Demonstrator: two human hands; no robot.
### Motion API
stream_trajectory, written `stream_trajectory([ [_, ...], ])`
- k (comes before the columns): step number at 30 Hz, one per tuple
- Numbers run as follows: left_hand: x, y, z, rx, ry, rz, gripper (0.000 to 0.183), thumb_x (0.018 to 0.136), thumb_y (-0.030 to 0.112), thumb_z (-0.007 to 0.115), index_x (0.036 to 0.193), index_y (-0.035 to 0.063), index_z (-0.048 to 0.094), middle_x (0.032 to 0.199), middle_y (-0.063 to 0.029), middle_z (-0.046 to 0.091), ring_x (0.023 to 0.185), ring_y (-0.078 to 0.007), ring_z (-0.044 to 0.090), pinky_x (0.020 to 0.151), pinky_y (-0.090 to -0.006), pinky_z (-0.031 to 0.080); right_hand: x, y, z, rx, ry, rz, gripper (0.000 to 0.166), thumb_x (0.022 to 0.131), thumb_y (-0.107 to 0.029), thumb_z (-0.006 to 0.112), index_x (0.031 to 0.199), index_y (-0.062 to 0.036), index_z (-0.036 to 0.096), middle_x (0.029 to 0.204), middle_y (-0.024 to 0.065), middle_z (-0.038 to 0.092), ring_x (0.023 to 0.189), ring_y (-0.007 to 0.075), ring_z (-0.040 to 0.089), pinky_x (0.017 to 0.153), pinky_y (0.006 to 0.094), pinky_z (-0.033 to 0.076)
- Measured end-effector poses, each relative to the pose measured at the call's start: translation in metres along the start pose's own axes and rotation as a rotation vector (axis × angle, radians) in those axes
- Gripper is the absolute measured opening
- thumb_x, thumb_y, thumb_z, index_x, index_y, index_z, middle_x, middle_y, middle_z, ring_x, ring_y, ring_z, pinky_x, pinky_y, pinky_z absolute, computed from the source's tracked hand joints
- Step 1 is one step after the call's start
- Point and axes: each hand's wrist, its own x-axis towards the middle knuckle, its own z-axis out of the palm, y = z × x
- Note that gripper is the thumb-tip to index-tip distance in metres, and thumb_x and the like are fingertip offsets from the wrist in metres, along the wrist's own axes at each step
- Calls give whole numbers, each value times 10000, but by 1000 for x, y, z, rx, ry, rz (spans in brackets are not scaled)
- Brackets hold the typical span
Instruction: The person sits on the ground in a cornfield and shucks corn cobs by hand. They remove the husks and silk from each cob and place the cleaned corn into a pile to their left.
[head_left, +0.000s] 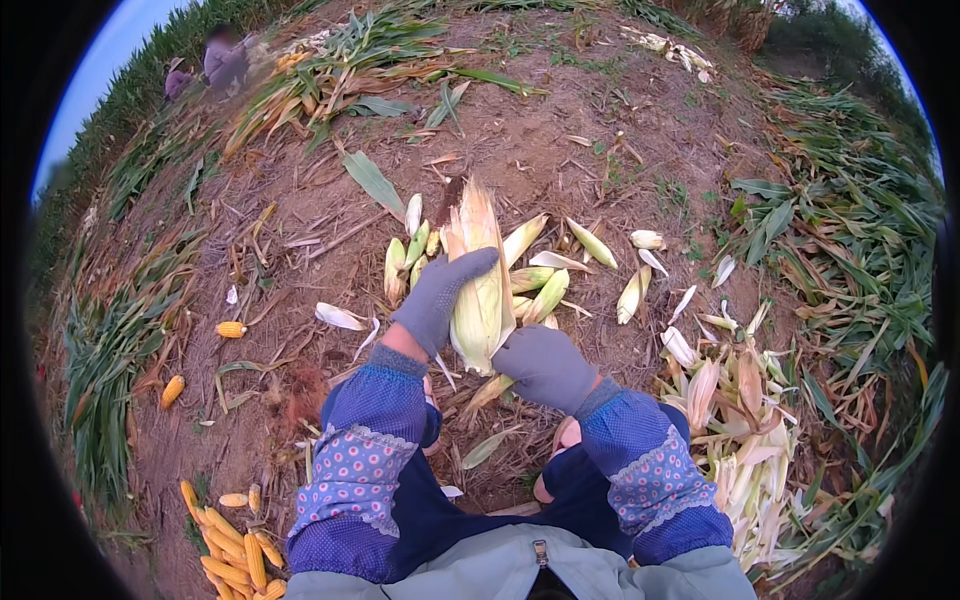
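Note:
An ear of corn in its pale husk (480, 315) is held upright before me, its dry tip pointing away. My left hand (442, 300), in a grey knit glove, grips it from the left, the thumb lying across the husk. At the ear's lower right, my right hand (546, 366), gloved alike, has its fingers closed at the husk's edge. Whether husk is pinched in those fingers is partly hidden. Beyond my hands, several unhusked ears (547, 294) lie on the soil, some behind the held one.
Husked yellow cobs (232, 555) are heaped at the lower left, with a stray cob (172, 391) farther up. Stripped husks (750, 442) pile at my right. Cut corn stalks (855, 202) line the right side. Two people (225, 64) are at the far upper left.

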Motion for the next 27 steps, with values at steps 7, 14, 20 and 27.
stream_trajectory([
  [7, 13, -20, -6, -376, 217, 153, 381, 794, 259, 692, 1056, 10, 570, 895, -89, 625, 767, -201, 630, 684, -324, 524, -3, 2, 0, 116, 163, 264, 324, 669, -257, 730, 886, -71, 579, 853, 101, 543, 761, 297, 595, 647, 393, 481],
  [14, 4, -23, 2, -144, 95, 74, 360, 785, 186, 690, 1079, 18, 568, 903, -76, 624, 756, -189, 634, 662, -302, 528, 0, -1, 10, 44, 39, 185, 306, 652, -230, 717, 847, -52, 561, 854, 112, 548, 763, 322, 589, 637, 408, 474],
  [20, -18, -5, 9, 10, -117, -297, 323, 798, 164, 645, 1069, -5, 600, 920, -114, 653, 756, -196, 655, 655, -295, 547, -11, -16, 3, 80, -57, -8, 271, 631, -178, 698, 849, -94, 560, 850, 69, 549, 742, 301, 587, 649, 408, 472],
  [27, -19, -12, 11, -28, -93, -131, 459, 825, 261, 554, 1160, -51, 521, 895, -149, 636, 748, -242, 643, 694, -342, 548, -23, 11, -9, 180, 157, -12, 236, 631, -121, 665, 837, -71, 563, 865, 90, 544, 786, 312, 590, 645, 423, 472],
])
